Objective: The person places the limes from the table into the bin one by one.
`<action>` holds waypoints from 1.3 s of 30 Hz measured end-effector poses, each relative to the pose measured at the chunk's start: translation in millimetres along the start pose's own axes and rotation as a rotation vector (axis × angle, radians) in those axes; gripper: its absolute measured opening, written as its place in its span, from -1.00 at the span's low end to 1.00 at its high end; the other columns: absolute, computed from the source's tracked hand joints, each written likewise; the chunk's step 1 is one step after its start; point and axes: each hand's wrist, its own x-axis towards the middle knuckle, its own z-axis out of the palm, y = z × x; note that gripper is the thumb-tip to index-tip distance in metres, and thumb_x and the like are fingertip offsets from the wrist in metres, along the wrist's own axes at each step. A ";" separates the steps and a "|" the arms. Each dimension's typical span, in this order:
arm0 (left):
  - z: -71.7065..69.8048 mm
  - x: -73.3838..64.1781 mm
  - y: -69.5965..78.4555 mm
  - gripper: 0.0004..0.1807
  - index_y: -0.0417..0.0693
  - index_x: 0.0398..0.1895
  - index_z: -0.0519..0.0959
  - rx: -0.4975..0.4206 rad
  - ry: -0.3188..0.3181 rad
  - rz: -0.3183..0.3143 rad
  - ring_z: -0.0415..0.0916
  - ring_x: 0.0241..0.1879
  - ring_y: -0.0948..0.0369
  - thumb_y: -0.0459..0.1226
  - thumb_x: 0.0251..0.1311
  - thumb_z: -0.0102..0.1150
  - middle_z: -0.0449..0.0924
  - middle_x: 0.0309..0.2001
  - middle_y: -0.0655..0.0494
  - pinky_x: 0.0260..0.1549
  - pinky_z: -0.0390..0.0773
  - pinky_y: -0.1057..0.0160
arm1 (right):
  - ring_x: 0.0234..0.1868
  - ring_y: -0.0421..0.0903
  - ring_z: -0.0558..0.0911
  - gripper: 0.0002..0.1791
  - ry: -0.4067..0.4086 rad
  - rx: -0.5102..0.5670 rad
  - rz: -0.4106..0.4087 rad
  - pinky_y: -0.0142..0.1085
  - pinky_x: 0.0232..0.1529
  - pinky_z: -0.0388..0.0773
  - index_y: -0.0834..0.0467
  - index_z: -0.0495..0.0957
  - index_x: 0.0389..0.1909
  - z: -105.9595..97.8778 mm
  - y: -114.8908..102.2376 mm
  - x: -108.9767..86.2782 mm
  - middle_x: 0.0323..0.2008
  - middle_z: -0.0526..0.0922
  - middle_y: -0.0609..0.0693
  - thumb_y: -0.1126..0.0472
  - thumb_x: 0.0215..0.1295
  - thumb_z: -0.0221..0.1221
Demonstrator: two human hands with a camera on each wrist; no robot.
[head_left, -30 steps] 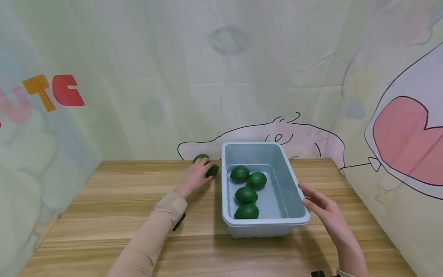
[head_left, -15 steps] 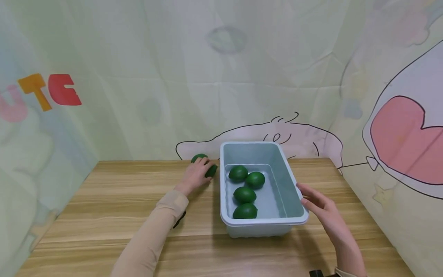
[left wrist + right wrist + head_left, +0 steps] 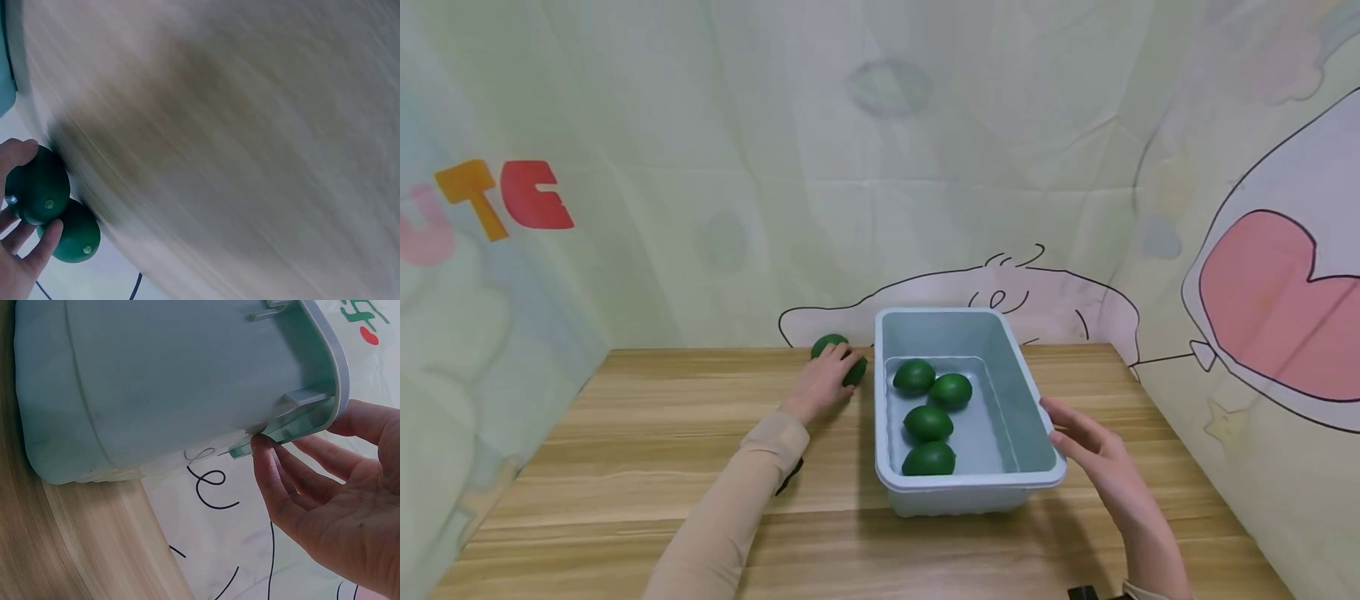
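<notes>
My left hand (image 3: 822, 385) holds a dark green lime (image 3: 854, 372) on the table, just left of the bin. In the left wrist view, thumb and fingers curve round this lime (image 3: 39, 187). A second lime (image 3: 80, 234) touches it from behind; in the head view that lime (image 3: 827, 342) is partly covered by the fingers. My right hand (image 3: 1105, 458) grips the right rim of a pale blue plastic bin (image 3: 970, 481). From the right wrist view, the thumb lies at the rim and the fingers (image 3: 269, 469) reach under its lip. Several limes (image 3: 928, 423) lie inside the bin, along its left half.
The wood-grain table (image 3: 647, 467) stretches to both sides of the bin and in front of it. A printed cloth backdrop (image 3: 722, 208) stands along the table's back edge and both sides.
The head view has shifted a little, so the whole scene sits slightly farther left. Both hands keep their hold, and the limes in the bin have not moved.
</notes>
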 end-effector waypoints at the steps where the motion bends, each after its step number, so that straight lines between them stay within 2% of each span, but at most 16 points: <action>1: 0.0 0.0 0.1 -0.37 -0.11 0.26 0.43 -0.002 -0.003 -0.002 0.38 0.16 -0.06 -0.28 0.06 0.37 0.45 0.16 -0.13 0.05 0.55 -0.05 | 0.09 -0.49 0.49 -0.41 0.000 0.002 0.000 -0.60 0.04 0.38 0.09 0.28 0.38 0.0 -0.2 -0.3 0.26 0.47 -0.11 -0.03 0.40 0.06; 5: -1.2 -0.2 1.4 -0.37 -0.11 0.26 0.43 -0.007 -0.022 -0.012 0.37 0.17 -0.06 -0.29 0.07 0.36 0.44 0.17 -0.14 0.07 0.53 -0.06 | 0.09 -0.48 0.49 -0.41 -0.002 0.018 -0.008 -0.61 0.03 0.38 0.11 0.28 0.38 0.7 -0.9 -2.2 0.24 0.48 -0.17 -0.01 0.40 0.07; 16: -3.6 -3.1 1.8 -0.42 -0.10 0.23 0.46 -0.014 -0.029 -0.025 0.38 0.14 -0.02 -0.28 0.09 0.33 0.45 0.14 -0.11 0.04 0.55 -0.01 | 0.08 -0.48 0.49 -0.42 -0.010 0.021 -0.025 -0.61 0.03 0.39 0.12 0.28 0.39 0.0 -2.4 -1.6 0.23 0.48 -0.19 0.01 0.41 0.05; 27: -6.7 -14.1 2.5 -0.40 -0.12 0.24 0.45 -0.064 -0.024 -0.024 0.38 0.15 -0.04 -0.28 0.08 0.33 0.45 0.15 -0.14 0.02 0.55 -0.07 | 0.08 -0.48 0.49 -0.42 -0.013 0.030 -0.036 -0.61 0.02 0.38 0.13 0.27 0.39 0.8 -2.3 -2.7 0.23 0.47 -0.23 0.03 0.42 0.05; 32: -7.5 -18.4 2.3 -0.38 -0.11 0.26 0.44 -0.072 -0.024 -0.036 0.38 0.16 -0.05 -0.28 0.08 0.33 0.44 0.17 -0.16 0.04 0.55 -0.10 | 0.08 -0.48 0.49 -0.42 -0.014 0.025 -0.035 -0.62 0.02 0.38 0.12 0.27 0.39 1.0 -2.9 -2.9 0.23 0.47 -0.23 0.02 0.42 0.05; 39: -8.6 -22.0 3.6 -0.36 -0.08 0.29 0.42 -0.130 -0.024 -0.070 0.37 0.19 -0.06 -0.26 0.08 0.35 0.42 0.22 -0.13 0.11 0.50 -0.12 | 0.08 -0.48 0.49 -0.42 -0.015 0.026 -0.037 -0.62 0.02 0.39 0.12 0.26 0.39 1.7 -3.0 -4.0 0.24 0.46 -0.24 0.02 0.42 0.05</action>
